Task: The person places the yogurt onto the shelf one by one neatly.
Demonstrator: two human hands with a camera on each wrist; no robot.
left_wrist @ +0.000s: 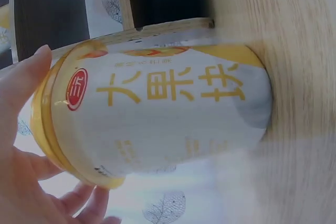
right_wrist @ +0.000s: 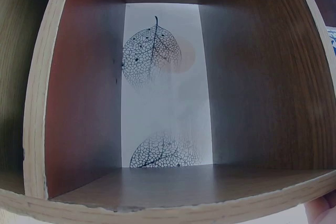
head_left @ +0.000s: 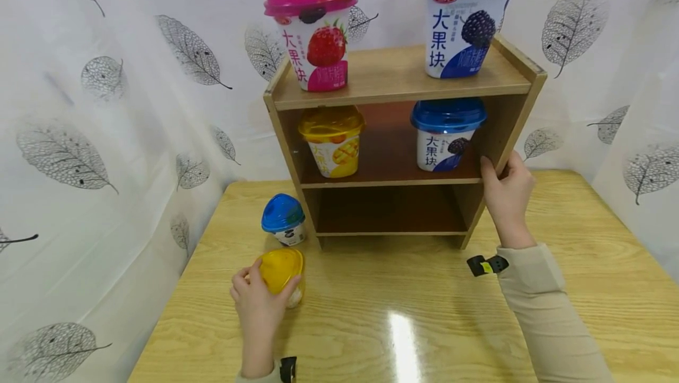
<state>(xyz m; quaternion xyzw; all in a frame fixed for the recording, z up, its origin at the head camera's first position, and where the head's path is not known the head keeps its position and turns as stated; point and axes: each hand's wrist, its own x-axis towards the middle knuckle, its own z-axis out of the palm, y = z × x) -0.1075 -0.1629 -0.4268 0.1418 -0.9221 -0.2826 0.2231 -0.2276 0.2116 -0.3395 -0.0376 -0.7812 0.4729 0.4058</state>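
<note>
My left hand (head_left: 259,306) holds a yogurt cup with a yellow lid (head_left: 281,269) by its lid, thumb on one side and fingers on the other. In the left wrist view the white cup (left_wrist: 163,103) stands with its base at the tabletop, yellow lettering towards the camera. A blue-lidded yogurt cup (head_left: 283,220) stands just behind it, left of the wooden shelf (head_left: 387,79). My right hand (head_left: 510,194) grips the shelf's right side panel, thumb on the inner side. The right wrist view looks into the shelf's bottom compartment (right_wrist: 262,77); only a bit of the hand shows there.
On the shelf's top stand a pink-lidded strawberry cup (head_left: 318,35) and a blue-lidded cup (head_left: 461,23). Its middle level holds a yellow-lidded cup (head_left: 334,144) and another blue-lidded cup (head_left: 447,135). A leaf-patterned curtain (head_left: 132,135) hangs behind the wooden table (head_left: 361,312).
</note>
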